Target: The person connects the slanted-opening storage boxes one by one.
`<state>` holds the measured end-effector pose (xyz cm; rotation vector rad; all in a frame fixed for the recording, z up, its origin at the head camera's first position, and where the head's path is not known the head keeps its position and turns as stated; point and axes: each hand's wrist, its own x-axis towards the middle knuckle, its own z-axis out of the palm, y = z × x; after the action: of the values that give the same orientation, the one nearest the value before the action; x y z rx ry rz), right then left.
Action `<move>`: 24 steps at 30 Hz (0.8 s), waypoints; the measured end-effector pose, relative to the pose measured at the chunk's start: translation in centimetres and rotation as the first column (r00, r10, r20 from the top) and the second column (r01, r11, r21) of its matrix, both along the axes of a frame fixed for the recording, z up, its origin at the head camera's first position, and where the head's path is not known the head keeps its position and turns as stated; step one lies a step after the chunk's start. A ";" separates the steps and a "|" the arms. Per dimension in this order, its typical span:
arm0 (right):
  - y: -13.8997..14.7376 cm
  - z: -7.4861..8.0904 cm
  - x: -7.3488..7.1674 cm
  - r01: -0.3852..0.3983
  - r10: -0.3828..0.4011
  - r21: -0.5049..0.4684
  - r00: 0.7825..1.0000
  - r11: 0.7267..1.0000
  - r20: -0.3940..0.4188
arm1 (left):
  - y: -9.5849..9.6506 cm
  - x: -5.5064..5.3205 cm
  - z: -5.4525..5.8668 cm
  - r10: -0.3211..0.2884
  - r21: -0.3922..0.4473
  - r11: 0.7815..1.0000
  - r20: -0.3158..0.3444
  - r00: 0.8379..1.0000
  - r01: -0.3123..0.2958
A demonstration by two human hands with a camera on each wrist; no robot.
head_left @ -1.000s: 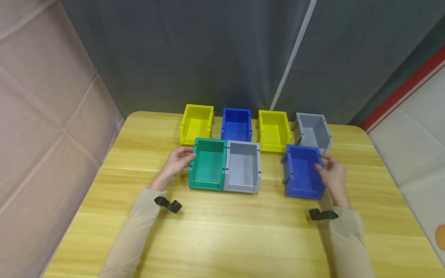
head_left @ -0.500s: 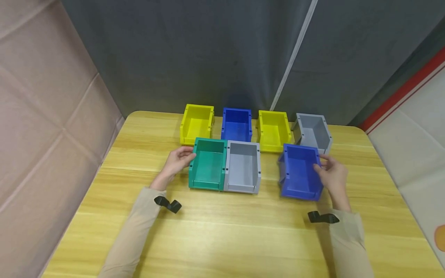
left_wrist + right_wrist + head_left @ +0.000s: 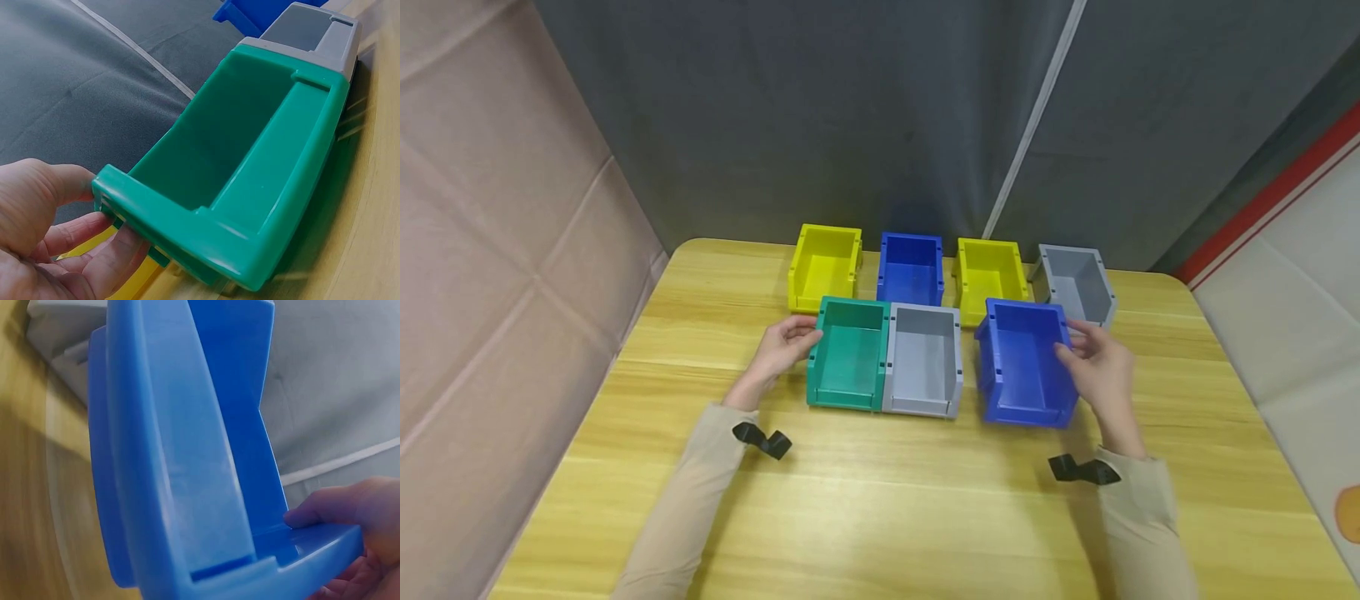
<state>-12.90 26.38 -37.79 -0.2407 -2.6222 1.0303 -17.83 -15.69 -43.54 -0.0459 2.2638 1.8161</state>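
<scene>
Since the blue bin [image 3: 1028, 358] right of the green bin [image 3: 850, 358] looks light, stiff, my fingers [image 3: 1071, 358] pinch each one's outer wall.

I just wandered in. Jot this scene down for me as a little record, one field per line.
Left hand: holds the green bin by its left wall
Right hand: holds the front blue bin by its right wall
Between them: front gray bin, touching the green bin, apart from the front blue bin
Back row, from left: left yellow bin, back blue bin, right yellow bin, back gray bin
Surface: wood-look table
Backdrop: dark curtain
</scene>
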 end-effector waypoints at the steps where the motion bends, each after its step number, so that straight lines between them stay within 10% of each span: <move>1: -0.2 0.1 0.0 -0.005 0.005 -0.005 1.000 1.000 -0.006 | 0.0 0.0 0.0 0.000 0.000 1.000 0.001 1.000 0.000; 24: -1.7 0.2 -1.6 -0.030 0.031 -0.024 0.999 0.999 0.018 | 0.0 0.0 -0.1 0.009 -0.003 1.000 -0.001 1.000 -0.009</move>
<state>-14.50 24.71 -37.59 -0.2170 -2.6393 1.0747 -17.87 -15.69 -43.60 -0.0549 2.2705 1.8179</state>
